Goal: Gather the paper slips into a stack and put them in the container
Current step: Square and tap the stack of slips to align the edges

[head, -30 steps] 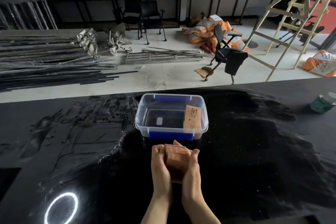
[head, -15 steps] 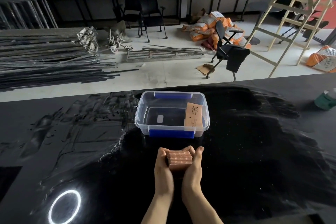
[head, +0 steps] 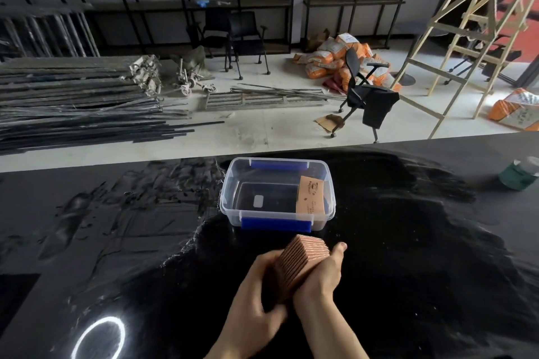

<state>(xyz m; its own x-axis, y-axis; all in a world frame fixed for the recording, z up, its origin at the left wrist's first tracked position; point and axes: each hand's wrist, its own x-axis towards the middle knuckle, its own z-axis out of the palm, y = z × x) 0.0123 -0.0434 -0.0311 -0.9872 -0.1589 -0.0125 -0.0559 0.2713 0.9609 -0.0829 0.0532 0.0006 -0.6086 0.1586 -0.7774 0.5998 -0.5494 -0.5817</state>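
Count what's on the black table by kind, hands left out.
Clear container: 1
Loose paper slip in the container: 1
Stack of slips held in both hands: 1
Green bottle: 1
Total: 4

green jar (head: 519,173) on black table (head: 408,242), office chair (head: 367,96), ladder (head: 478,26), orange sacks (head: 326,58)

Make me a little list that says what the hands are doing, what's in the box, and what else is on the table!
left hand: pressed on the left side of the stack of paper slips
right hand: pressed on the stack's right side
stack: held between both hands, tilted, just in front of the container
container: clear plastic box, blue latches, no lid on
inside container: one brown slip leaning at the right end
table: black and shiny
far right: green jar
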